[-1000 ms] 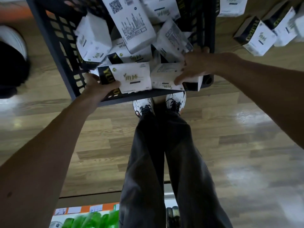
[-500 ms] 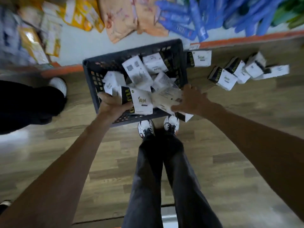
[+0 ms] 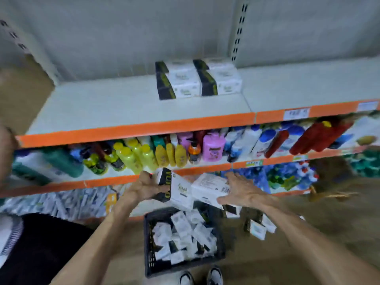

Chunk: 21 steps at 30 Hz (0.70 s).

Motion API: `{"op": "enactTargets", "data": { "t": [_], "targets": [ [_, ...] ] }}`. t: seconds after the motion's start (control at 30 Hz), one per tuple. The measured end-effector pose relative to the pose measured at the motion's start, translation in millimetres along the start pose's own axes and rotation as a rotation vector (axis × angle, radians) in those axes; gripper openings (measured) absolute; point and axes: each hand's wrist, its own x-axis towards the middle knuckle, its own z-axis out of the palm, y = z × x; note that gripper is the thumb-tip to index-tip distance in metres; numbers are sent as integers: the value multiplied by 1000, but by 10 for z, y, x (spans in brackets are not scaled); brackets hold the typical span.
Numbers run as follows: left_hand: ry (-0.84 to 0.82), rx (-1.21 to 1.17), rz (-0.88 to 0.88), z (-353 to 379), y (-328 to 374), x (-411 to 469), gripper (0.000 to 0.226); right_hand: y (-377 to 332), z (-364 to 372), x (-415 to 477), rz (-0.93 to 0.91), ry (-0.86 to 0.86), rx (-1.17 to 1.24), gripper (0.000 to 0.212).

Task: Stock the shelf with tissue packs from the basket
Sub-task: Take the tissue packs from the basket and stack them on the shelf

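Head view: left hand [image 3: 147, 187] grips black-end pack [image 3: 177, 190], frame centre. Right hand [image 3: 240, 192] clasps white pack [image 3: 208, 187]; the two packs touch. Basket [image 3: 148, 243] below, lower centre. Shelf [image 3: 123, 103] upper centre holds stacked packs [image 3: 197, 79].

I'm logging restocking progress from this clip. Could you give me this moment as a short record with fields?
left hand: left hand grips a black-ended tissue pack
right hand: right hand holds a white tissue pack, side by side with the other
where held: above the basket, below the top shelf
basket: basket on the floor, many packs inside
top shelf: top shelf carries four shelved packs in a tight block
shelf below: bottles
floor: loose packs right of the basket
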Motion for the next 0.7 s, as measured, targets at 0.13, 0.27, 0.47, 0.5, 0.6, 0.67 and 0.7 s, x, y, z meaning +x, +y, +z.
{"op": "enactTargets", "data": {
  "t": [0.13, 0.27, 0.47, 0.5, 0.6, 0.67, 0.7],
  "targets": [
    [39, 5, 130, -453, 606, -351, 65, -173, -726, -320, -54, 93, -8, 94],
    [24, -114, 154, -791, 689, -279, 75, -250, -1186, -512, -95, 166, 106, 86],
    [51, -365, 235, -972, 1031, -478, 35, -238, -1555, -585, -171, 311, 214, 84],
    [76, -399, 252, -983, 1094, -461, 40, -215, -1610, -570, -173, 341, 197, 87],
    [114, -481, 253, -968, 1266, -365, 39, -121, -1769, -472, -160, 415, 146, 91],
    [98, -514, 241, -941, 1357, -293, 41, -35, -1854, -337, -150, 458, 98, 92],
    [98, -525, 237, -923, 1391, -249, 49, 13, -1886, -250, -149, 470, 71, 93]
  ]
}}
